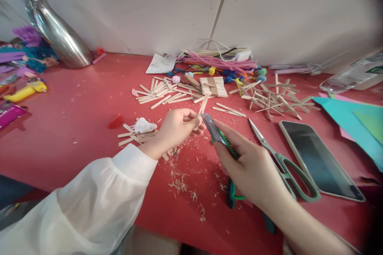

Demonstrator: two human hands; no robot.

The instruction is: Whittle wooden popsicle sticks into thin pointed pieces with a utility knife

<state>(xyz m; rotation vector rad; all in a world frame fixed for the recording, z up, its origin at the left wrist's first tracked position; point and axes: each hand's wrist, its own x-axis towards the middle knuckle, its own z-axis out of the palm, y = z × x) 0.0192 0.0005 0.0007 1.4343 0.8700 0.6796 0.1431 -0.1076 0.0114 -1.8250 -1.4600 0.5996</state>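
The left hand point(181, 123) pinches a flat wooden stick point(204, 102) between thumb and fingers; the stick's free end tilts up and away toward the far side. The right hand point(243, 161) is wrapped around a cutter knife point(214, 129) with a green grip, its front end right at the stick; whether the blade touches the wood is too small to tell. Both hands are above the red bench point(80, 109), near its middle.

Pale shavings point(179, 184) lie scattered below and on the near side of the hands. A green-and-black object point(230, 193), partly hidden, lies near the right wrist. Just left of the left hand, a white crumpled lump point(144, 125) rests on a few sticks point(125, 142), with a red scrap point(115, 121) beside them. Right of the right hand lie green-handled scissors point(283, 164), partly behind the forearm, and then a phone point(321, 159).

Beyond the hands, two loose sticks point(229, 109) lie between a left pile of sticks point(158, 92) and a tangled right pile point(279, 97). A flat panel of sticks point(220, 87) sits by the left pile. Farther back are pink pipe cleaners point(221, 63) and a white paper point(160, 64). A steel jug point(61, 34) stands far left; turquoise paper point(347, 117) lies far right, near a clear bottle point(348, 75).
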